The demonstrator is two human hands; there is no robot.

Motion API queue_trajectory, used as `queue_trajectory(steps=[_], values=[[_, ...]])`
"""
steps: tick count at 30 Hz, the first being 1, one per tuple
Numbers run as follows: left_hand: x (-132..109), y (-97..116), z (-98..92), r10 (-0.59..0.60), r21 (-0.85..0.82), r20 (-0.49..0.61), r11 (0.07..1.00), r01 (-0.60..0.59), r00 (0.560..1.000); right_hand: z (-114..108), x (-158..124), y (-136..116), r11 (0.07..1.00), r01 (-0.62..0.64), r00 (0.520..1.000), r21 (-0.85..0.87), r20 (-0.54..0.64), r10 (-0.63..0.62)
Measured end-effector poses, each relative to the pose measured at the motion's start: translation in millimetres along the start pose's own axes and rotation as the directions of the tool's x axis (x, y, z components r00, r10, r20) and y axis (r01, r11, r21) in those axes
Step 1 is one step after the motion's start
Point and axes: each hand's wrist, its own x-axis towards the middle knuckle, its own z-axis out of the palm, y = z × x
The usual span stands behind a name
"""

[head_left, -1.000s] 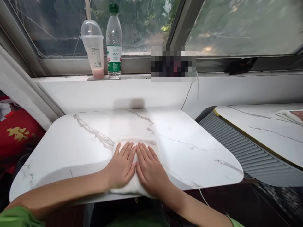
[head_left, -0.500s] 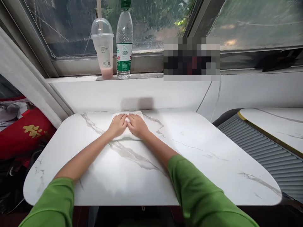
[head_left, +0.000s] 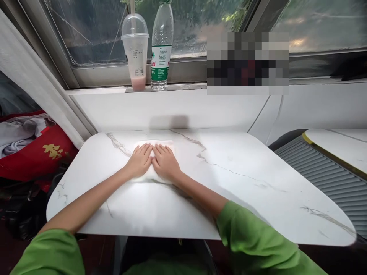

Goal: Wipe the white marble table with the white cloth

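A folded white cloth (head_left: 151,176) lies flat on the white marble-patterned table (head_left: 246,206), towards its back edge and left of the middle. My left hand (head_left: 139,161) presses on the left part of the cloth, palm down with the fingers stretched forward. Beside it, my right hand (head_left: 166,162) rests in the same way on the right part, fingers extended. The two hands nearly meet at their thumbs and index fingers. Much of the cloth is hidden beneath them.
On the window ledge stand a plastic cup (head_left: 136,57) with a straw and pink drink, and a clear water bottle (head_left: 162,49). A blurred-out patch covers part of the ledge. A red bag (head_left: 37,156) sits at left; a ribbed grey surface (head_left: 323,175) borders the right.
Both hands have slid the cloth a little back from the wall side of the table, towards me. The fingers look straighter. The whole view has shifted, so the surroundings appear further right.
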Motion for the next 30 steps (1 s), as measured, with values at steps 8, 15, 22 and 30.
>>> queue_trajectory(steps=[8,15,22,30], values=[[-160.7,-33.6,-36.1,-0.245,0.084,-0.137,0.962,0.258,0.960,15.5,-11.9,-124.5,0.904,0.380,0.919,0.194,0.032,-0.393],[-234.3,-80.3,-52.9,-0.403,0.070,-0.242,0.900,0.430,0.883,41.8,14.8,-201.0,0.783,0.584,0.809,0.216,-0.069,-0.584],[-140.2,-140.3,-60.0,-0.367,0.086,-0.126,0.921,0.379,0.922,67.0,92.0,-173.2,0.890,0.423,0.904,0.168,-0.013,-0.427],[-24.8,-151.9,-44.6,-0.288,0.063,-0.044,0.955,0.290,0.957,69.0,136.4,-101.7,0.976,0.188,0.981,0.112,0.016,-0.191]])
